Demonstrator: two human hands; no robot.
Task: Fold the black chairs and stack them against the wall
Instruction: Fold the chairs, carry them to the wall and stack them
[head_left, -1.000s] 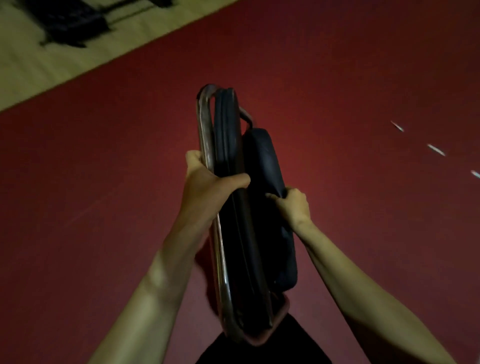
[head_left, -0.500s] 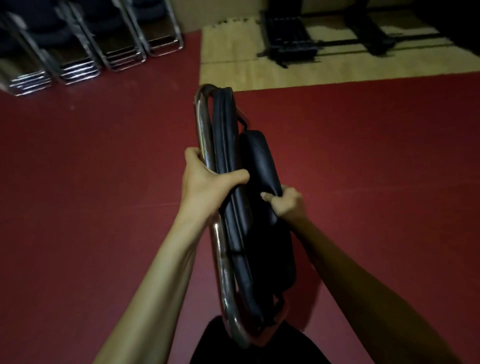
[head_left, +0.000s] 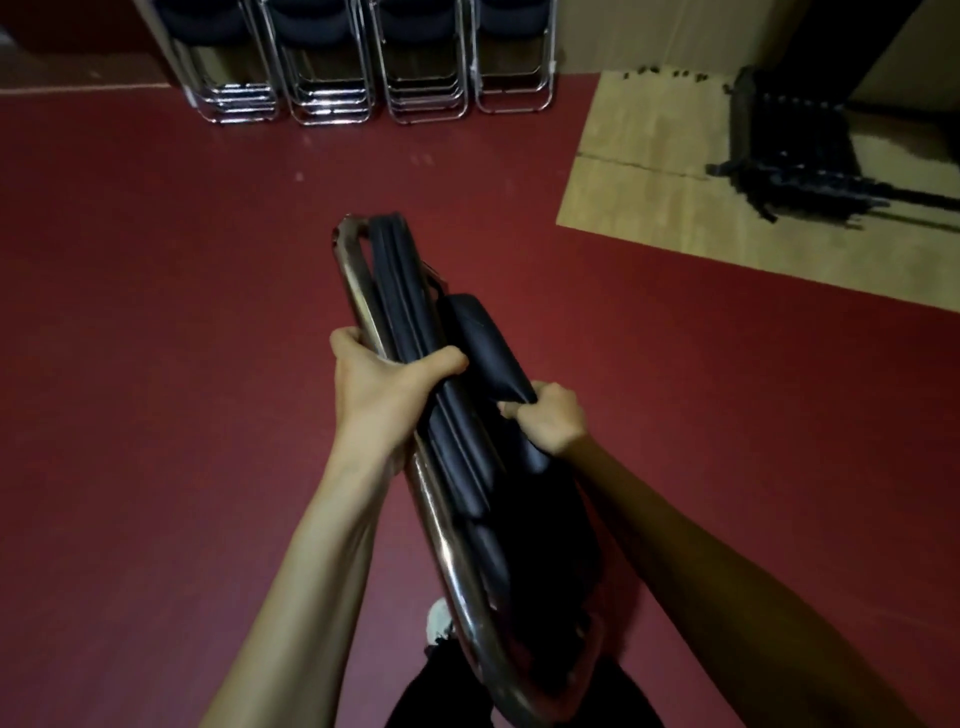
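1. You are carrying one folded black chair (head_left: 402, 291) edge-up over the red floor (head_left: 156, 338), with its chrome frame on your left.
2. Your left hand (head_left: 384, 395) is gripping the chrome tube and padded back together. Your right hand (head_left: 550, 421) is clutching the seat cushion's edge. The two hands are near each other on opposite faces.
3. Four stacks of folded chairs (head_left: 332, 78) are leaning against the wall (head_left: 613, 36) ahead, so much of the job looks done.
4. This chair is sitting well apart from them, so walking it over and leaning it there is remaining. Whether more chairs are waiting, I cannot tell.
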